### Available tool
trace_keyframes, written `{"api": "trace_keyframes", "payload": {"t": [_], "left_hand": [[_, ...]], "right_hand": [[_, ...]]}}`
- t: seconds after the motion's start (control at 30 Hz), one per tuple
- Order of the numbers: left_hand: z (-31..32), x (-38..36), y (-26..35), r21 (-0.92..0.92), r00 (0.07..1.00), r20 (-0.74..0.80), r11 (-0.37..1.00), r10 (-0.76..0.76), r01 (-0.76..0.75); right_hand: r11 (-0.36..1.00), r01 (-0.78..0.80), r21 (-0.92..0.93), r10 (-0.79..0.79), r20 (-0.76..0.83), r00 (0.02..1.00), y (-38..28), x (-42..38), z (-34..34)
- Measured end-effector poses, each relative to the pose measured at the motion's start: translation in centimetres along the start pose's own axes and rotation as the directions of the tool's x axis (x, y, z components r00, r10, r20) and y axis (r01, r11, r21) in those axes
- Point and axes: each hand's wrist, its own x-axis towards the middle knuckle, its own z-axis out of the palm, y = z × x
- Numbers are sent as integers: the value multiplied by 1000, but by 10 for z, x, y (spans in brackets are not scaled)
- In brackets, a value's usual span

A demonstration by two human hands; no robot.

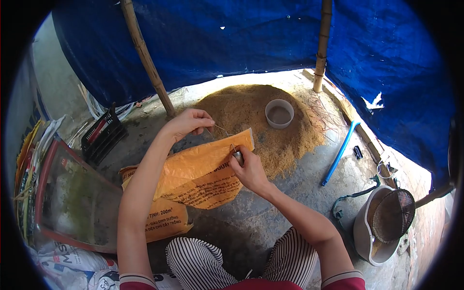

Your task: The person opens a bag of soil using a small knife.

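Observation:
My left hand (191, 123) pinches a thin strand of wire or string (221, 129), drawn out to the top edge of an orange printed sack (198, 164). My right hand (250, 170) is closed around a small tool (237, 155) with a rounded grey end and a thin shaft. It is right at the sack's upper right corner; most of the tool is hidden in the fingers. Black lettering covers the sack's front. Beneath it lies another orange printed sack (166, 222).
Behind the sack is a brown granular heap (227, 104) with a round plastic tub (279, 114) on it. A blue tube (340, 154) lies at right. Further right, a wire sieve (394, 216) rests in a grey bucket (362, 232). Red-framed mesh (79, 193) stands left; bamboo poles (147, 58) hold blue tarp.

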Motion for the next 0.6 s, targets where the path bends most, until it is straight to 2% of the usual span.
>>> {"api": "trace_keyframes", "payload": {"t": [0.13, 0.2, 0.33, 0.53, 0.6], "left_hand": [[2, 1, -9, -114, 998, 48, 993, -36, 41], [9, 1, -14, -92, 997, -8, 992, -83, 82], [15, 4, -18, -25, 998, -21, 998, -58, 58], [13, 12, -24, 62, 997, -48, 996, -62, 65], [13, 12, -25, 31, 995, -54, 996, -82, 83]], "right_hand": [[1000, 5, 16, -5, -1, 1000, -2, 0, -1], [1000, -8, 19, 8, 2, 1000, -5, 0, -1], [1000, 18, 25, -18, -21, 1000, -1, 1, 1], [996, 29, 79, -31, 27, 999, 5, 3, -2], [982, -2, 189, -18, 102, 995, 8, 6, -2]]}}
